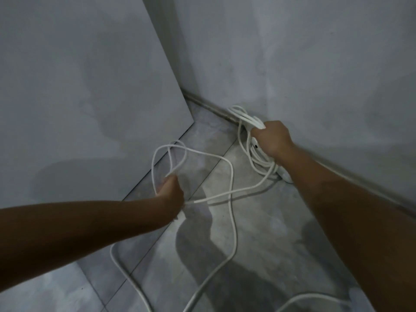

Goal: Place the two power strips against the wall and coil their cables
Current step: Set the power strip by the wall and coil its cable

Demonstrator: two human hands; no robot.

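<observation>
Cable [232, 176] loops arch above left grip [171, 190]; coil [247, 119] hangs through right grip [272, 138].

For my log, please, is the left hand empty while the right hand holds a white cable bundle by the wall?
No: head view shows the left hand gripping a cable loop; the right hand holds the bundle by the wall.

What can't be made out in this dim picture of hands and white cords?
Head view, white plastic power strip: mostly hidden under the right hand and forearm.
Head view, long white cable: runs off the bottom edge, ends unseen.
Head view, left hand: fingers blurred around the loops.
</observation>
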